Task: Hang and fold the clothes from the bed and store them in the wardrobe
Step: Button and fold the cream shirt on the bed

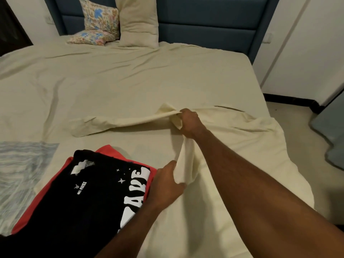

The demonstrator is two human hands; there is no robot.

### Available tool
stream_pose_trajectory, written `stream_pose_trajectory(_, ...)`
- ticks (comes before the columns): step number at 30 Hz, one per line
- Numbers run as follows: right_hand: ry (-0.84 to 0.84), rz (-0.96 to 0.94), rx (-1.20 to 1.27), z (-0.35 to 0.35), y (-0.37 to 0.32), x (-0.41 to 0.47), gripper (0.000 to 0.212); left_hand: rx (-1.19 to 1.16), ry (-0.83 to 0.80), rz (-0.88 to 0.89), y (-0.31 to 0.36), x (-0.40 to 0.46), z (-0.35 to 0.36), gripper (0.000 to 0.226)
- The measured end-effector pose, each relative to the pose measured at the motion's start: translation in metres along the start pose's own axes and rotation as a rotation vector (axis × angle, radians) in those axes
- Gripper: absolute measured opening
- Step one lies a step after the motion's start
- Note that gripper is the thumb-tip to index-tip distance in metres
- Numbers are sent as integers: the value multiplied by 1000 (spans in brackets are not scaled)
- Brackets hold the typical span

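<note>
Fingers of the right hand (189, 123) are clenched around a bunched fold of the cream garment (242, 131), well out over the middle of the bed (111, 81), while the left hand (165, 181) pinches a lower part of the same cloth between thumb and fingers, nearer the body. A band of fabric runs taut between the two grips. From the right hand's grip one long piece, which looks like a sleeve, stretches away to the left and lies flat on the sheet; the rest of the garment spreads to the right and drapes over the bed's right edge.

It is almost the same colour as the sheet, so its outline is hard to follow in places, and I cannot tell exactly what kind of garment it is.

Just left of the left hand sits a folded black printed T-shirt (96, 192) on top of a red garment (46, 192), with a pale blue-grey cloth (22, 164) beside them at the near left.

The cream fabric looks light, soft and limp: it will sag and crease wherever it is unsupported, so it is best held at seams, shoulders or hem corners and laid flat before each fold. The part hanging off the edge could drag the rest sideways if let go.
</note>
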State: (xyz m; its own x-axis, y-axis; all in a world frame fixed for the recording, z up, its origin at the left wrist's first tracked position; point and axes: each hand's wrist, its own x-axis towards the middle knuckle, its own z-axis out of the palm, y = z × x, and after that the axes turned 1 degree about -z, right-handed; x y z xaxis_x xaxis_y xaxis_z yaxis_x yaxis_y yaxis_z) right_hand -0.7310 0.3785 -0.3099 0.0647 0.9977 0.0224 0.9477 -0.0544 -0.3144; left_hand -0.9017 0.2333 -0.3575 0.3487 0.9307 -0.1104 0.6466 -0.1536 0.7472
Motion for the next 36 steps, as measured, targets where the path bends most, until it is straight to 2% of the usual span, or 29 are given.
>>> stream_pose_trajectory(3, 47, 77, 153, -13, 25, -12, 66, -13, -107, -35, -3, -21, 9, 53)
stream_pose_trajectory(6, 136, 126, 248, -19, 58, -27, 67, 52, -244, 12, 15, -36, 26, 82)
stream_pose_trajectory(8, 190, 198, 256, -25, 80, -35, 68, 99, -320, 68, 33, -42, 40, 89)
stream_pose_trajectory(10, 147, 299, 205, -30, 100, -46, 79, 154, -373, 103, 48, -46, 54, 91)
stream_pose_trajectory(12, -24, 396, 85, -32, 119, -63, 93, 253, -410, 113, 56, -50, 66, 89)
stream_pose_trajectory(14, -210, 419, -21, -31, 130, -85, 85, 350, -415, 127, 60, -57, 75, 86)
stream_pose_trajectory(16, -260, 406, -6, -25, 132, -107, 66, 405, -385, 149, 62, -62, 80, 82)
stream_pose_trajectory(18, -143, 432, 117, -9, 127, -133, 64, 425, -358, 160, 62, -64, 83, 78)
stream_pose_trajectory(20, -8, 439, 263, 7, 109, -167, 77, 460, -346, 164, 62, -72, 82, 76)
stream_pose_trajectory(22, 9, 435, 378, 21, 88, -203, 79, 475, -330, 158, 62, -82, 75, 78)
stream_pose_trajectory(24, -32, 460, 475, 29, 72, -230, 69, 490, -309, 156, 58, -94, 65, 81)
stream_pose_trajectory(28, 51, 581, 757, 24, 56, -260, 29, 518, -294, 132, 43, -121, 33, 70)
stream_pose_trajectory(30, 49, 597, 824, 18, 47, -272, 18, 487, -284, 86, 36, -135, 20, 71)
stream_pose_trajectory(32, -20, 574, 823, 13, 36, -286, 18, 419, -273, 71, 35, -146, 16, 70)
stream_pose_trajectory(36, -143, 582, 892, 16, 27, -312, 31, 353, -342, 215, 53, -173, 34, 69)
